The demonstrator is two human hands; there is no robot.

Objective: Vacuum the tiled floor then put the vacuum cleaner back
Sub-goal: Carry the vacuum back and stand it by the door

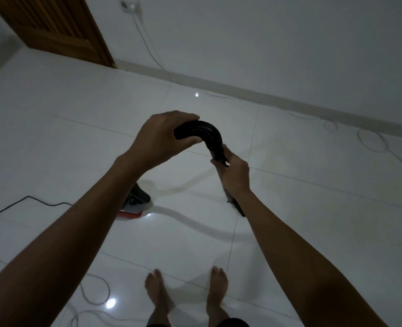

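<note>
Two hands work on one black ribbed hose (203,133), which arches between them. The left hand (162,138) is wrapped over the hose's upper end, fingers and thumb closed around it. The right hand (234,172) is clamped on the rigid dark tube (238,208) where the hose joins it; the tube runs down past the wrist. One vacuum cleaner (137,204), dark with a red base, stands on the tiled floor (313,220) below the left forearm, partly hidden by it. One black cord (27,200) trails from it toward the floor's left edge. Thin white cables (369,142) lie in loops near the far wall and the near left corner; how many is unclear. One wall socket (130,5) sits beside one wooden door (53,27). Two bare feet (157,291) stand at the near edge.
</note>
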